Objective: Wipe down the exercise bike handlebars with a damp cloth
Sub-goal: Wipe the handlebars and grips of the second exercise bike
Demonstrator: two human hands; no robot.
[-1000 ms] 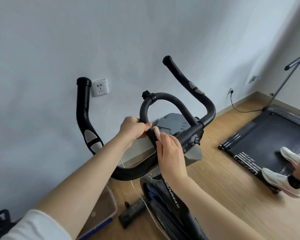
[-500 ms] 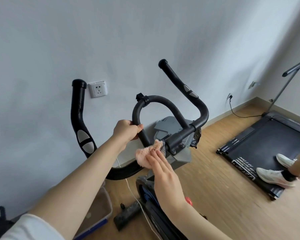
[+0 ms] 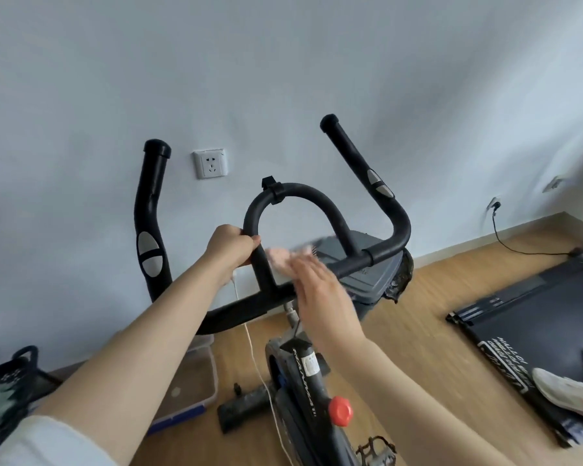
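Head view, left hand [image 3: 231, 245]: fingers gripped handlebars [image 3: 303, 190] loop.
Right hand [image 3: 320, 294]: blurred, pink cloth [image 3: 278, 260] at fingertips; grip unclear.

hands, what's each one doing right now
left hand: grips the handlebar loop
right hand: at the cloth, too blurred to tell grip

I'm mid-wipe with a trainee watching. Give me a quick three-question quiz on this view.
1. True or false: the left hand grips the handlebars' inner loop.
2. The cloth at the right hand's fingertips is: A pink, B blue, C green.
3. What is mounted on the wall just above the left hand?
Key: 1 true; 2 A; 3 a socket.
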